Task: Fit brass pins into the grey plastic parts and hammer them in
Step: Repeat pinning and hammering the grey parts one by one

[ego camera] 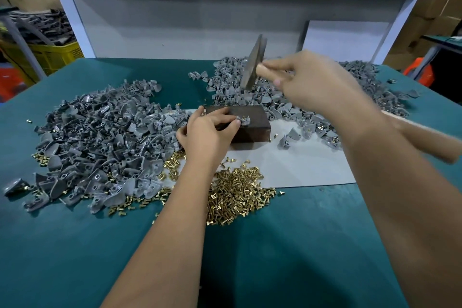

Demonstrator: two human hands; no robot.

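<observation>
A heap of grey plastic parts (100, 147) and brass pins (237, 192) covers the green worktop (75, 245); the left hand (207, 130) pinches one part (243, 120) on a dark block (252, 125), while the right hand (315, 82) grips a raised hammer (252, 65).

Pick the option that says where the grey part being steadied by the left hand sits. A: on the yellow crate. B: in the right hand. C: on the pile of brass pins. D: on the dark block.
D: the left hand holds the grey part on top of the dark block, under the raised hammer.
</observation>
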